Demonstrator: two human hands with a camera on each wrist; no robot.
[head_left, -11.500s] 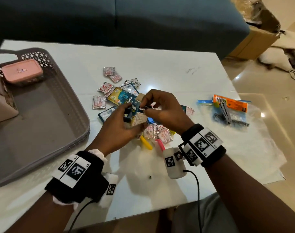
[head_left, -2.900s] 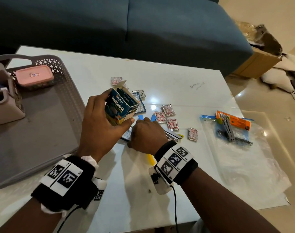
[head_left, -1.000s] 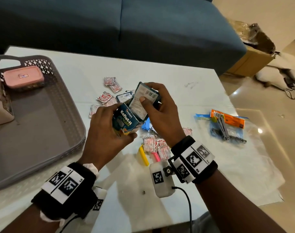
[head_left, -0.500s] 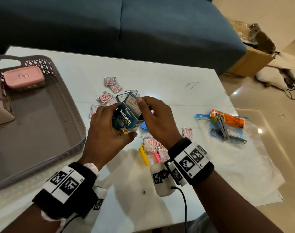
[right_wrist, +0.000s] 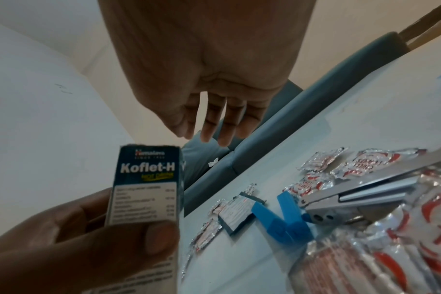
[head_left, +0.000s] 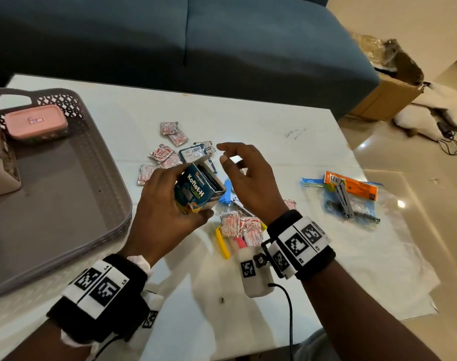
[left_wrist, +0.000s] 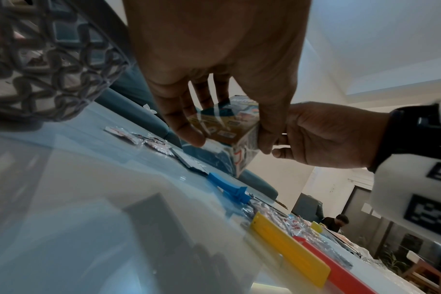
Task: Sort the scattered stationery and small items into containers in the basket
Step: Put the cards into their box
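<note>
So from the head cam: the left hand (head_left: 167, 204) has its fingers and thumb wrapped around a small blue Koflet-H box (head_left: 198, 190), holding it up off the white table (head_left: 248, 126) with the top flap open and dark packets showing inside. The right hand (head_left: 251, 183) is just right of the box, fingers loose and spread, nothing in it. Red and silver sachets (head_left: 165, 153) are scattered on the table beyond the hands, more sachets sit near the right wrist with a yellow clip (head_left: 222, 242) beside them. The grey basket (head_left: 112, 178) is on the left, with a pink case (head_left: 36, 121) at its far end. A zip bag (head_left: 350, 194) with an orange card lies far right.

Left wrist cam: the fingers (left_wrist: 186, 123) and thumb pinch the box (left_wrist: 227, 127) from both sides, above the table. A blue clip (left_wrist: 227, 188) lies under it, yellow clip (left_wrist: 290, 252) nearer the camera, basket wall (left_wrist: 50, 75) top left.

Right wrist cam: the right hand (right_wrist: 209, 79) hangs open over the table, fingers (right_wrist: 214, 123) straight-ish, touching nothing. The box (right_wrist: 145, 183) is lower left with the left thumb (right_wrist: 154, 238) across it. Blue clips (right_wrist: 282, 222), a metal stapler-looking thing (right_wrist: 365, 193) and sachets (right_wrist: 322, 163) are on the right.
</note>
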